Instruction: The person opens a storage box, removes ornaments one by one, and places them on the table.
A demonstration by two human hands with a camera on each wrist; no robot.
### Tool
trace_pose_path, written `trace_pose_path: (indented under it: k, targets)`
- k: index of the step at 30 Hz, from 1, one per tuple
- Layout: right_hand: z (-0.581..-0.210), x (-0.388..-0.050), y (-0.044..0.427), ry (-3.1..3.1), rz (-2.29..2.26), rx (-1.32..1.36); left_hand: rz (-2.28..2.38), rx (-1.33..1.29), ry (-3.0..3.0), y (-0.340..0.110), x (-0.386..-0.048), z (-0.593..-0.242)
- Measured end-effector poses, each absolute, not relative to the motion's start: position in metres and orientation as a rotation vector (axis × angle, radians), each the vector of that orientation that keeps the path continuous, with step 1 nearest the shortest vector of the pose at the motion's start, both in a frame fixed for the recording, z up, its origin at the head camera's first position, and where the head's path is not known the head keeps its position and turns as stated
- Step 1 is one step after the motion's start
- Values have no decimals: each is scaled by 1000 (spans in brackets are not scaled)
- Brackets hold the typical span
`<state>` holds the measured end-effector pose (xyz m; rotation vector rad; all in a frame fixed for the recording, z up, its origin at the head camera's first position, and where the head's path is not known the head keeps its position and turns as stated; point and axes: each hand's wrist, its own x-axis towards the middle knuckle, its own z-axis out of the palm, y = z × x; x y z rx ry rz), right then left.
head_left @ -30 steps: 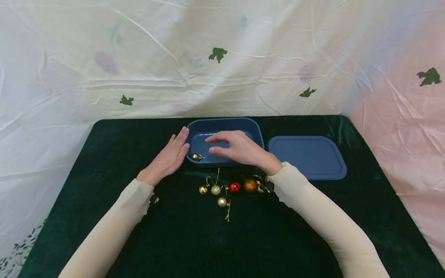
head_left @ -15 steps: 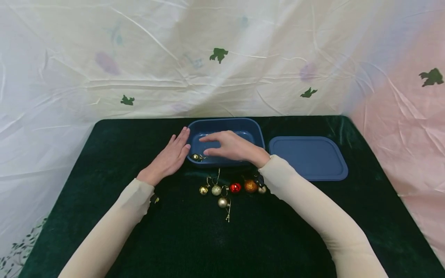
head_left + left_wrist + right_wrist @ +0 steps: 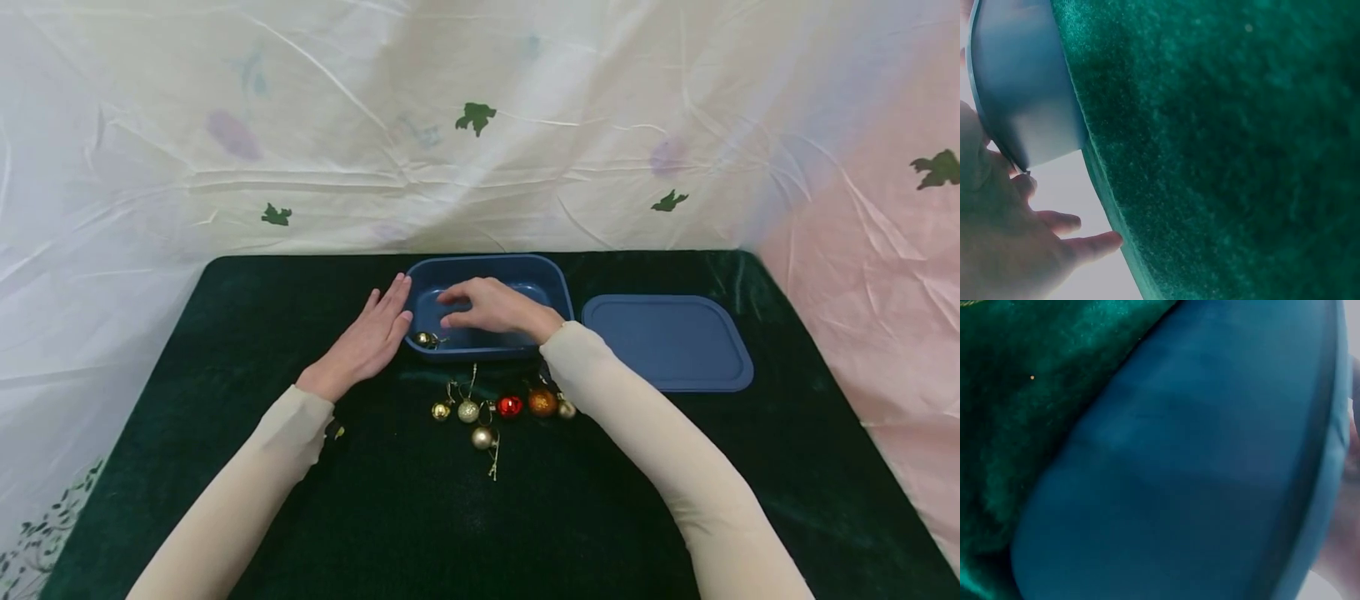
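Note:
My left hand (image 3: 370, 335) rests against the left end of a blue rectangular container (image 3: 487, 350), fingers straight. From the left wrist view, that hand (image 3: 1022, 231) lies along the container's rim (image 3: 997, 140). Over the container's inside hovers my right hand (image 3: 497, 307), thumb and fingers bent and apart, with nothing visible between them; its underside is hidden. A small gold bauble (image 3: 424, 339) with a string lies in the container's near left corner. In the right wrist view the container's outer wall (image 3: 1166, 462) fills most of the picture, and little of the hand shows.
A blue lid (image 3: 667, 342) lies flat right of the container. In front are a gold bauble (image 3: 440, 411), a glittery pale bauble (image 3: 468, 411), a champagne bauble (image 3: 482, 437), a red bauble (image 3: 510, 406), an orange bauble (image 3: 542, 402) and another small bauble (image 3: 567, 409) on dark green cloth (image 3: 450, 533).
My right forearm has swung left, and the right hand has shifted slightly left within the container, its fingers bending a little more. The left hand stays at the container's end.

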<state>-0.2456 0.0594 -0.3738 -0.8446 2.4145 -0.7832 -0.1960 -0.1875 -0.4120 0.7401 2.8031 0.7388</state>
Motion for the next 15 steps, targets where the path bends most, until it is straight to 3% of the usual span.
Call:
trace_pose_path:
  k: [15]
  targets:
    - [-387, -240, 43, 2346, -756, -946, 729, 758, 2800, -185, -192, -410]
